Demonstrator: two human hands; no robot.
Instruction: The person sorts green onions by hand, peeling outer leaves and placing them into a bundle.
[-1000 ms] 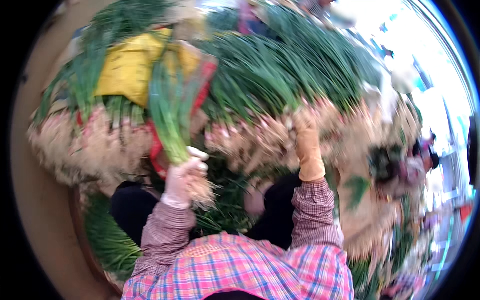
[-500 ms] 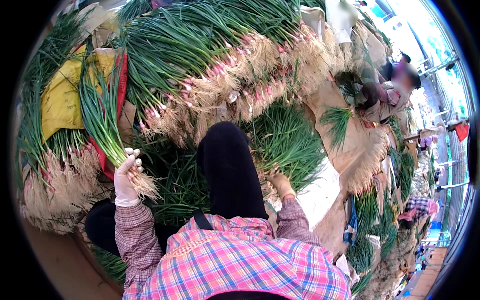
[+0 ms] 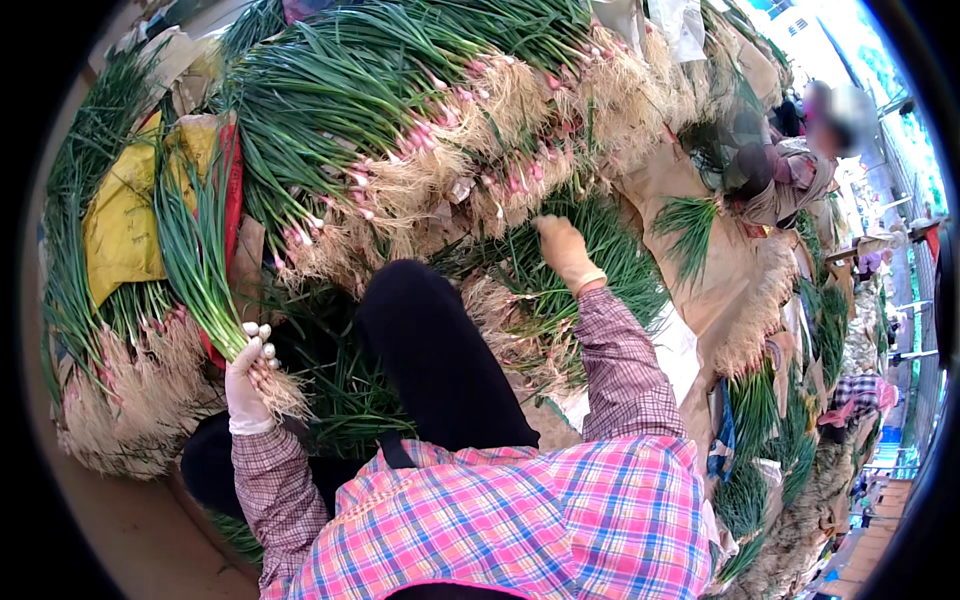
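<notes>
My left hand, in a pale glove, is closed around a bunch of green garlic. The long leaves of the bunch point up and away, and its white bulbs and pale roots stick out past my fingers. My right hand, in a tan glove, is over a loose heap of green garlic right of my knee. Its fingers look curled together; what they hold, if anything, is hidden. Tangled roots of the heap show between my knee and my right forearm.
Rows of green garlic with pink bulbs lie across the far side. A yellow sack covers part of another stack at left. Brown sheeting and a white sheet lie at right. Another person sits at far right.
My right hand has moved up and away from the root end of the heap to its far leaves. My knee has shifted left. The left hand keeps its bunch in nearly the same place.
</notes>
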